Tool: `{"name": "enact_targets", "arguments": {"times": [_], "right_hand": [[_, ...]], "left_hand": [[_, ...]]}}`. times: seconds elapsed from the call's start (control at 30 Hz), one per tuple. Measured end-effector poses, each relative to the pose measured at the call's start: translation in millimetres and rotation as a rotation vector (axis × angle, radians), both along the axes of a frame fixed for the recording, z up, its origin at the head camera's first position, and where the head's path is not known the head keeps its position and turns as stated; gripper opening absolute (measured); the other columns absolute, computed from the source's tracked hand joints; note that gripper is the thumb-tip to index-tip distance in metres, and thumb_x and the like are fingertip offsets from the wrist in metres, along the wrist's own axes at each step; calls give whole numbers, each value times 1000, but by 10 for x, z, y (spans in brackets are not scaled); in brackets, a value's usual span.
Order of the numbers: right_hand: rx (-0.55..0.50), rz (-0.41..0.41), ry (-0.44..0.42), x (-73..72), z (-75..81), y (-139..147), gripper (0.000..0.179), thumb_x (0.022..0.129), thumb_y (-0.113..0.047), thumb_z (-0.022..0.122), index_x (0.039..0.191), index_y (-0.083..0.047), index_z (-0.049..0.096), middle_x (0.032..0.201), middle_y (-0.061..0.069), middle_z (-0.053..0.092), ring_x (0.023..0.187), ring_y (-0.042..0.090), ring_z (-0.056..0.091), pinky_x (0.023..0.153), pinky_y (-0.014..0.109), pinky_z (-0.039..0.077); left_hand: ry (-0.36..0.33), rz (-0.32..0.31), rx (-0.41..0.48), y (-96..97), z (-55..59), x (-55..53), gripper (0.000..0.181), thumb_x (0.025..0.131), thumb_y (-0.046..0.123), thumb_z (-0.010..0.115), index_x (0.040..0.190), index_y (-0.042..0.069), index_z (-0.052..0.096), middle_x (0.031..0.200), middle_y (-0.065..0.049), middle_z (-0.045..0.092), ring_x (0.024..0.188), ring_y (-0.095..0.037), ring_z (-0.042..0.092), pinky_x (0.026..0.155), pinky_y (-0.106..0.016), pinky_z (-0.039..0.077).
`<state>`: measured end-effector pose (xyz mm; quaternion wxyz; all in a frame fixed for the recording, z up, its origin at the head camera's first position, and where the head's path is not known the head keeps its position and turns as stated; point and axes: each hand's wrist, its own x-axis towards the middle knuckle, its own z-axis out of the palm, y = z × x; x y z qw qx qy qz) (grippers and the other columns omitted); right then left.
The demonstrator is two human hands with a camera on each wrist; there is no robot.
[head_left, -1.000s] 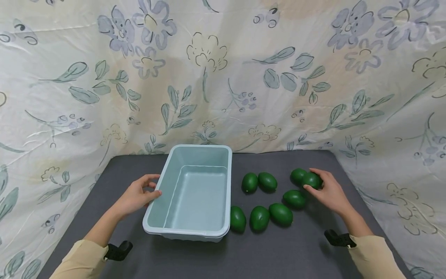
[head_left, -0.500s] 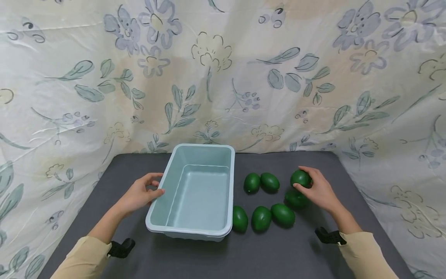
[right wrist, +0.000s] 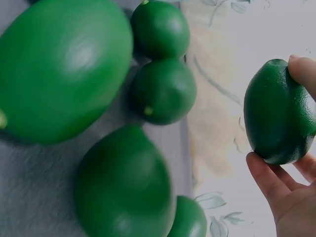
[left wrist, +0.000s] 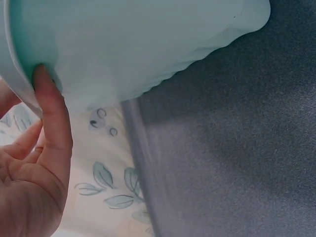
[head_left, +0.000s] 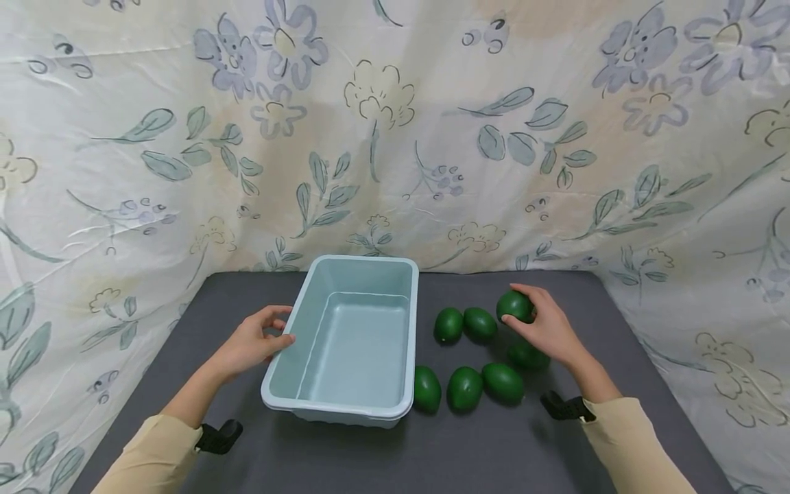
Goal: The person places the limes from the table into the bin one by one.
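Right hand (head_left: 549, 328): grip pinching one green fruit (head_left: 512, 306), thumb at one side, fingers at the other, the fruit raised off the dark surface (head_left: 469, 446) by the look of the right wrist view. Left hand (head_left: 249, 341): grip pinching the left rim of the pale tub (head_left: 361, 350), a digit over the inner wall, others outside. Whether the tub's base lies flat, cannot tell.

Other fruits all outside the tub, to its right. Back pair (head_left: 465, 325) just left of the held one; a lone fruit (head_left: 529, 355) nearly beneath the right hand; nearer row of three, its left fruit (head_left: 426, 391) partly hidden by the tub's right side, its middle fruit (head_left: 465, 390) and right fruit (head_left: 503, 383) in plain sight. Floral cloth (head_left: 395, 137) hangs behind.

Risks, as judged: held fruit looks smooth and rounded, so a fingertip pinch could let it slip and roll. A low carry leftward could knock the back pair, setting them rolling. A hard tug or press at the rim could tip the tub or shove it, since only one side is held; a rightward slide would nudge the row's left fruit
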<state>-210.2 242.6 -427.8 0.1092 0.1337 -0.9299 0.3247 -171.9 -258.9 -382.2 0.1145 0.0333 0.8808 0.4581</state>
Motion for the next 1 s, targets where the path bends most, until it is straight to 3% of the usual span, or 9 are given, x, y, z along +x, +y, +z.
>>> {"name": "enact_targets", "arguments": {"times": [0.57, 1.0], "right_hand": [[-106, 112, 24, -123, 238, -418, 62, 83, -28, 69, 136, -12, 40, 130, 15, 41, 103, 27, 51, 77, 45, 47], [-145, 188, -15, -225, 417, -875, 62, 82, -32, 69, 136, -15, 42, 129, 12, 44, 106, 27, 51, 82, 46, 48]], "left_hand": [[-5, -15, -14, 18, 44, 3, 63, 87, 16, 63, 139, 3, 30, 106, -18, 51, 67, -18, 57, 57, -35, 49], [-2, -38, -7, 2, 52, -18, 63, 87, 16, 64, 139, 3, 31, 106, -18, 51, 71, -20, 59, 58, -35, 50]]}}
